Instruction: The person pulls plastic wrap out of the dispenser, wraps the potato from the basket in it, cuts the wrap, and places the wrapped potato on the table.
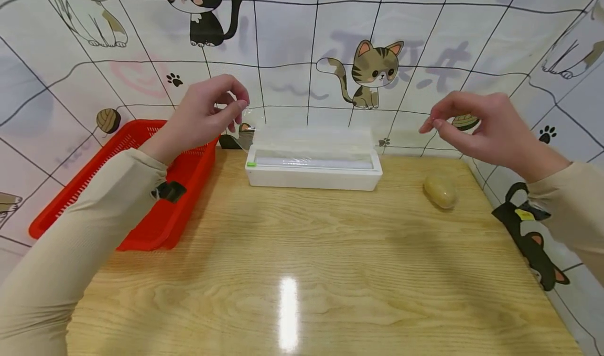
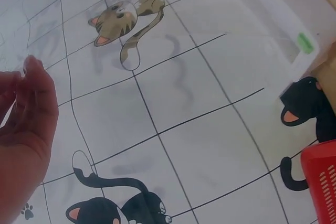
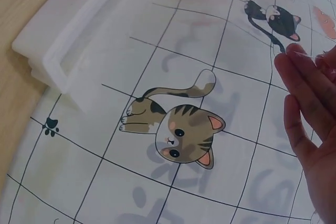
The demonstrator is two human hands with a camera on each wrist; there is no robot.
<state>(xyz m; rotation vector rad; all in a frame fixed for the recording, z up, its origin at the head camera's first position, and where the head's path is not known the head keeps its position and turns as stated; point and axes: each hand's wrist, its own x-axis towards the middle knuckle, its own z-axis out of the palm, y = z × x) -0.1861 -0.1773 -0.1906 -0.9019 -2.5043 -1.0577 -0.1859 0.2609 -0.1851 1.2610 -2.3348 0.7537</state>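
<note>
Thumb and fingers of my left hand pinch a piece of clear cling film beside the left end of the white cling film box. My right hand is raised to the right of the box, fingertips and thumb together. In the right wrist view, thin shiny film shows at the fingertips of that hand. The box lid stands up at the back, and the film roll lies inside. Most of the film between the hands is too clear to make out.
A red plastic basket stands at the left under my left forearm. On the right of the wooden table lies a yellowish, rounded thing wrapped in film. A cat-print sheet covers the wall behind.
</note>
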